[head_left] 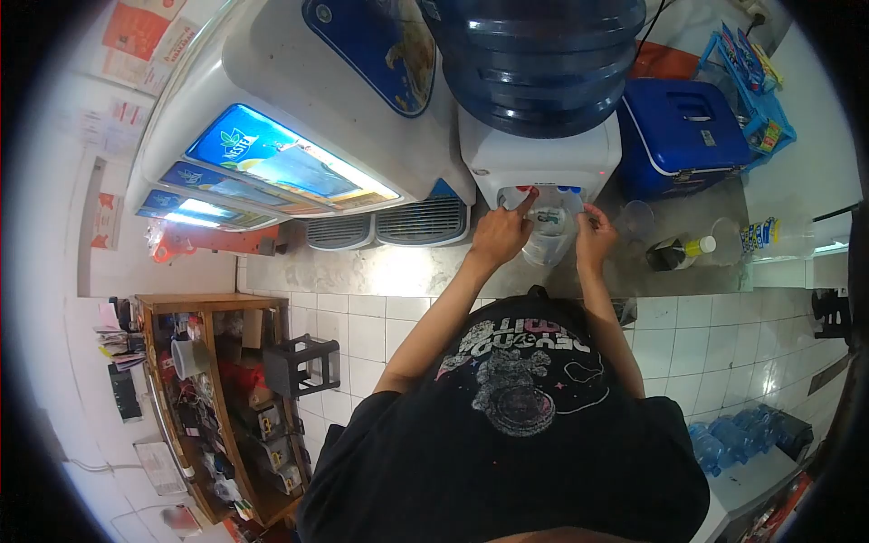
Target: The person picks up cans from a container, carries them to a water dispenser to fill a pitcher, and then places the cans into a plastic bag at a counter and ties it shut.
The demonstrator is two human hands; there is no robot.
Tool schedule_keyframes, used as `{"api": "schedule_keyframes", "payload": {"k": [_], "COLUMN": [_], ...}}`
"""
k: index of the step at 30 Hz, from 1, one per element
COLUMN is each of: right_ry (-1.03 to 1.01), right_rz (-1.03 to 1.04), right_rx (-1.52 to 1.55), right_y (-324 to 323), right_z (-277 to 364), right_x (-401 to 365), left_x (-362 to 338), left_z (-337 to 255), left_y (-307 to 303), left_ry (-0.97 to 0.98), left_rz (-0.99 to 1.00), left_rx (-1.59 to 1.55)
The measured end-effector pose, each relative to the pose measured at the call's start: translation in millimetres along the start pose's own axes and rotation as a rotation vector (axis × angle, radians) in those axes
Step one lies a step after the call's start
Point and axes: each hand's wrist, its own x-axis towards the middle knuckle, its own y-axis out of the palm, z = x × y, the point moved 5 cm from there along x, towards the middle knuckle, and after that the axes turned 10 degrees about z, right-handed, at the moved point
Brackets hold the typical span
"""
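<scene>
A white water dispenser (543, 156) with a large blue water bottle (543, 68) on top stands on the counter. My left hand (502, 233) is at its front, one finger stretched up against the red tap (532, 192). A clear plastic container (546, 242) is under the taps, between my hands. My right hand (595, 237) pinches the container's right rim, close below the blue tap (568, 190). The other fingers of my left hand are partly curled beside the container's left side.
On the left is a Nestea drink machine (344, 136). Right of the dispenser are a blue cooler box (688, 136), clear cups (636, 220), a dark bottle with a yellow cap (679, 253) and a blue basket (769, 118). A wooden shelf (213, 303) stands lower left.
</scene>
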Motion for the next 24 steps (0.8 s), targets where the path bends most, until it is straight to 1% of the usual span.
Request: {"api": "schedule_keyframes", "payload": {"k": [6, 8, 12, 14, 16, 19, 24], "right_ry": [-0.013, -0.016, 0.02, -0.031, -0.016, -0.017, -0.085], "right_rz": [-0.031, 0.009, 0.011, -0.002, 0.013, 0.022, 0.001], "right_rx": [0.015, 0.0, 0.012, 0.026, 0.021, 0.021, 0.021], "right_y": [0.7, 0.5, 1.7, 2.6, 2.8, 4.6, 4.3], "right_z": [-0.6, -1.9, 1.5, 5.2, 4.2, 2.8, -0.4], "right_x": [0.2, 1.7, -1.3, -1.4, -2.9, -4.7, -14.4], "left_x": [0.8, 1.1, -0.2, -1.6, -3.3, -8.4, -16.2], "left_z": [2.4, 3.9, 3.5, 2.8, 3.3, 2.2, 6.0], "left_y": [2.5, 3.2, 1.4, -0.4, 0.6, -1.8, 6.4], "left_ry": [-0.002, 0.006, -0.003, -0.005, -0.003, 0.042, 0.026], "left_rz": [0.008, 0.012, 0.009, 0.016, 0.022, -0.037, 0.019], "left_rx": [0.003, -0.012, -0.023, -0.028, -0.033, -0.039, -0.042]}}
